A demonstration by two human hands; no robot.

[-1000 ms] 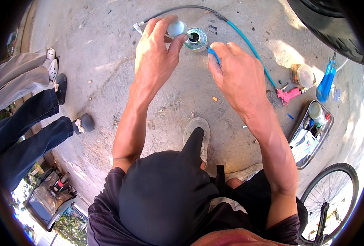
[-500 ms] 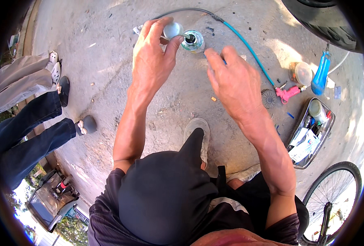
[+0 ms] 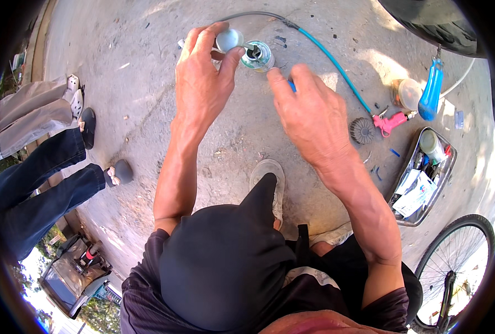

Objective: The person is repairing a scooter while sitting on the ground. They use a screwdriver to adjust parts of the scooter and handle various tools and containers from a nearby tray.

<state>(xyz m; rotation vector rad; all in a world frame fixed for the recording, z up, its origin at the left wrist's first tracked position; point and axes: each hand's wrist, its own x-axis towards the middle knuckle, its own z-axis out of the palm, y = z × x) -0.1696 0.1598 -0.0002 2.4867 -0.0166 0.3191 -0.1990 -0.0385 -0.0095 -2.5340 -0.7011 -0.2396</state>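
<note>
- Left hand (image 3: 205,72) — thumb and fingers pinched on a pale lid (image 3: 228,39), its thin stem (image 3: 248,47) reaching into the open mouth of the jar (image 3: 264,59), much as a second ago.
- The jar stands on the ground inside the hose's (image 3: 340,67) curve, well beyond the tray's (image 3: 450,165) far-left corner.
- Right hand (image 3: 314,114) — fingers curled round a blue thing (image 3: 292,86), less of it showing than earlier.
- The ribbed wheel (image 3: 362,131), partly covered earlier, shows whole: the right hand has shifted leftward; work seems centred on the jar.
</note>
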